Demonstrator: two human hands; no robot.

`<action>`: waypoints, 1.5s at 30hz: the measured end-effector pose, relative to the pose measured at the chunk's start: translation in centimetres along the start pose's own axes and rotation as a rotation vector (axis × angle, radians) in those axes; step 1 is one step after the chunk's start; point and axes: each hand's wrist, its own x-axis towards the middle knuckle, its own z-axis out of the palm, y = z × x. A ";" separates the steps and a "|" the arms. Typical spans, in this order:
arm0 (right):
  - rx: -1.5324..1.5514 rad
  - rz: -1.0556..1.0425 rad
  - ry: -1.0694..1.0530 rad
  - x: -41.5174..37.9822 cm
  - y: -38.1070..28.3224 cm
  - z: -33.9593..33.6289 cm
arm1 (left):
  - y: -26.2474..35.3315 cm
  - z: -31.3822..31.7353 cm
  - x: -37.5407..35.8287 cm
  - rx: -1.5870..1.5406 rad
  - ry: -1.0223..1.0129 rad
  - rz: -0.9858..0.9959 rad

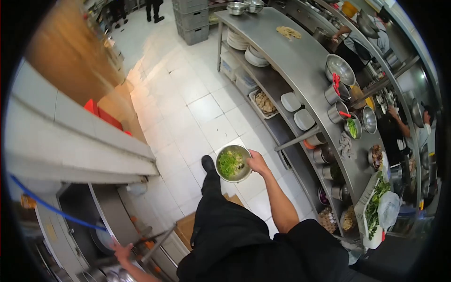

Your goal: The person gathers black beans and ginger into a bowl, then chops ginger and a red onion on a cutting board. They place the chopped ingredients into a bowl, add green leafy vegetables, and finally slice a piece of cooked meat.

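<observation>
My right hand (256, 162) is closed on the rim of a round metal bowl (247, 175), held out in front of me over the floor. Chopped green herbs or scallions (230, 162) lie inside it, with a paler part and a dark patch toward the right side. Down at the lower left, my left hand (123, 252) reaches out with its fingers apart and nothing visible in it. It is nearest the edge of a metal sink (123, 207), where a blue hose (56, 211) runs down.
A steel counter (291, 61) curves along the right, bearing metal bowls (340, 69), pots and a white basket of leafy greens (361, 207). Plates (256, 57) and containers fill its shelves. Co-workers (357, 47) stand beyond it. Grey crates (192, 21) are stacked on the tiled floor ahead.
</observation>
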 end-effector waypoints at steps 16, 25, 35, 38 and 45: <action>-0.466 -0.272 -0.331 23.1 -19.8 -3.4 | 62.7 9.7 -0.1 -0.654 -1.462 0.630; 0.497 0.242 0.171 51.1 -5.0 -13.9 | 72.4 11.1 7.9 -1.091 -1.377 0.392; 1.642 0.418 1.069 70.4 2.2 -15.4 | 73.0 7.9 12.4 -1.090 -0.967 -0.117; 1.671 0.347 1.033 70.3 2.9 -15.6 | 75.3 7.6 13.6 -1.017 -0.984 -0.104; 1.631 0.252 0.966 68.1 1.9 -15.7 | 80.6 6.5 16.2 -0.749 -1.107 -0.096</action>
